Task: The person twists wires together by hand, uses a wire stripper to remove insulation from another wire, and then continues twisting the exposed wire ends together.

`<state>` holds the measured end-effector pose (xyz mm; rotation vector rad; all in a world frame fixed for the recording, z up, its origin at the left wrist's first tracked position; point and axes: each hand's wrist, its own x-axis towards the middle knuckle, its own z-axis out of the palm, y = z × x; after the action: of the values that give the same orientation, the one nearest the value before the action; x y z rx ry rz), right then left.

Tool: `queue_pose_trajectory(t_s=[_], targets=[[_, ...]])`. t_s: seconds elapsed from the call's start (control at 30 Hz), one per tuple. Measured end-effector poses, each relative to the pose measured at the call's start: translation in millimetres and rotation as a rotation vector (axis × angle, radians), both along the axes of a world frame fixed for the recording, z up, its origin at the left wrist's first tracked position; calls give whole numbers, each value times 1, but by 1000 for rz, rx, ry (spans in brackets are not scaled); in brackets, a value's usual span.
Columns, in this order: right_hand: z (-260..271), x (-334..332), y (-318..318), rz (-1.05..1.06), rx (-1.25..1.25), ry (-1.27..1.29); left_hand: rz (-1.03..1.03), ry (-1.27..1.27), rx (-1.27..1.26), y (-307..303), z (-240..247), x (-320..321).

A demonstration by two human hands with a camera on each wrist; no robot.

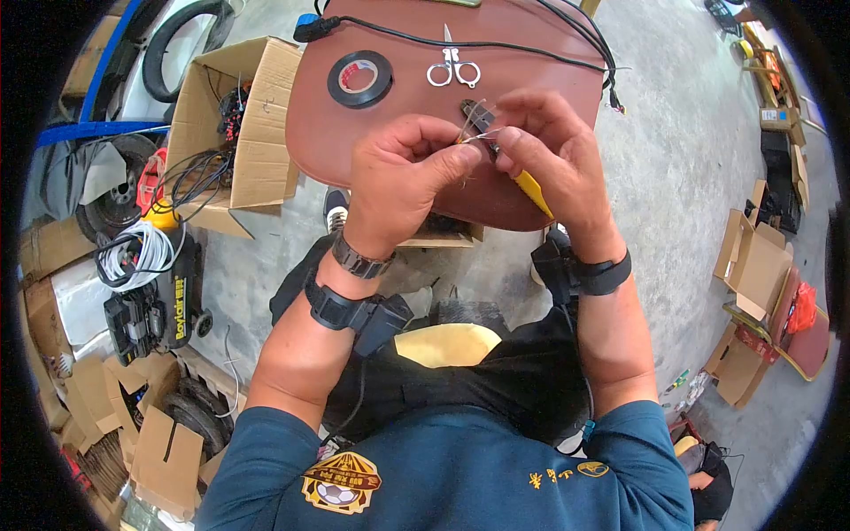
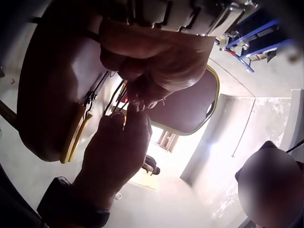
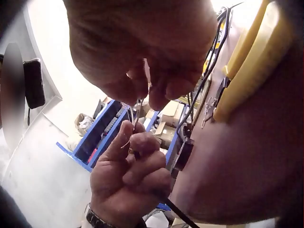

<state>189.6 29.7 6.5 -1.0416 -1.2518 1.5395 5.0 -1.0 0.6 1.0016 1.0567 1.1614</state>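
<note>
Left grip [image 1: 403, 173] and right grip [image 1: 549, 150] both pinch bare wire strands [image 1: 478, 135]; joint seemingly untaped, electrical tape [image 1: 359, 78] at eleven o'clock, scissors [image 1: 452, 69] at twelve

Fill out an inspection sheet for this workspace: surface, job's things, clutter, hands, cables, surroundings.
Surface: brown seat, used as a work top.
Job's things: thin wire, its bare strands pinched between the fingers; yellow-handled tool under the right hand, grip unclear.
Clutter: black tape roll and scissors lie on the seat, apart from each other.
Hands: left hand and right hand both pinch the thin wire above the seat.
Cables: black cable runs across the seat's far side; white cable coil on the floor.
Surroundings: concrete floor, open cardboard box holding wires, black compressor.
</note>
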Motion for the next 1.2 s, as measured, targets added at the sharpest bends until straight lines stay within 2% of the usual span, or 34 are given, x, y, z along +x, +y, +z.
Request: queue_pose_trajectory(t_s=[0.1,0.2,0.3,0.4,0.5,0.6,0.7,0.8,1.0,1.2], targets=[[2,3,0,142,-154,-34,-7,20,17,-1,0,2],[-2,3,0,134,-44,-86,-11,-18,1,-2,0,3],[-7,0,-2,54,271,-245,-33,-72,-80,0,3,0],[-5,1,3,18,712,-513,-78,-187,-197,4,3,-6],[-4,4,3,13,791,-629,-96,-238,-257,6,5,-7],[-10,-4,0,-78,405,-291,-89,-242,-248,6,1,-6],[-10,5,7,-5,107,-137,-70,-210,-224,5,-1,-6],[6,15,10,159,-219,-161,-51,-137,-172,4,0,-5],[7,16,9,226,-308,-202,-93,-44,-75,1,2,-2],[0,11,5,193,-193,-39,-92,-71,-80,0,1,-2]])
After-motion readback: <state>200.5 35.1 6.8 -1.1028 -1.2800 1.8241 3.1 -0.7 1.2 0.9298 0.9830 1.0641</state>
